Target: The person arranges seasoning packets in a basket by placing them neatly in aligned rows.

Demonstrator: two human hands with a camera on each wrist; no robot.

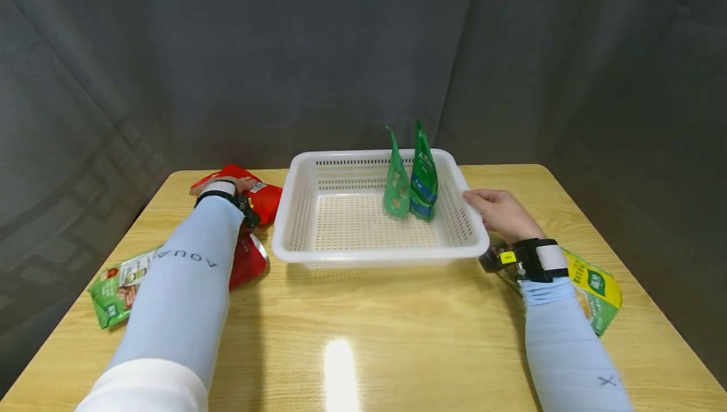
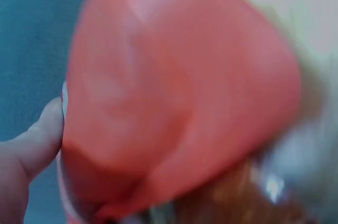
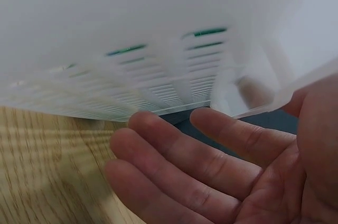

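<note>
Overhead light glares off the table [image 1: 339, 361] at lower centre; the head view is sharp, the left wrist view a close red blur.

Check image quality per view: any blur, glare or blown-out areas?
Head view: sharp, with a glare patch on the table near its front edge. Left wrist view: heavily blurred, red packet fills the frame. Right wrist view: basket overexposed and soft, fingers fairly sharp.

Basket [image 1: 295, 210] mid-table, two pouches [image 1: 410, 175] inside, packets [image 1: 258, 200] left, probably another packet [image 1: 596, 289] right.
</note>
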